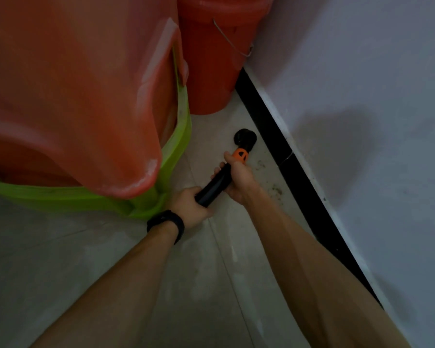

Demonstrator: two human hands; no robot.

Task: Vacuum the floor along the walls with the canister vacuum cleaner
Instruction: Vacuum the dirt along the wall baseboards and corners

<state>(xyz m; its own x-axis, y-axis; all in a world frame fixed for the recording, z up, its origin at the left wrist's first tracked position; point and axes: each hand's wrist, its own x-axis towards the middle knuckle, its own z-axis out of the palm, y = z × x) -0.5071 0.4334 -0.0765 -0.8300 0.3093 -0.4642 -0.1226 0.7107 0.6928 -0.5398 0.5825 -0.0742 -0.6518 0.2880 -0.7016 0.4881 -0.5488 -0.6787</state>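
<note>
The black vacuum wand (pixel 212 187) slants down toward the floor beside the wall. It has an orange collar (pixel 241 154) near its lower end and a round black nozzle (pixel 245 138) touching the pale tiles close to the black skirting (pixel 281 151). My left hand (pixel 190 205), with a black watch on the wrist, grips the wand's upper end. My right hand (pixel 237 178) grips the wand just below the orange collar. The canister and hose are out of view.
A large orange plastic tub (pixel 81 96) sits in a green one (pixel 176 151) at the left, very near my left hand. A red bucket (pixel 211 59) with a wire handle stands in the corner. Dust specks (pixel 274 189) lie by the skirting. The white wall (pixel 362 121) fills the right.
</note>
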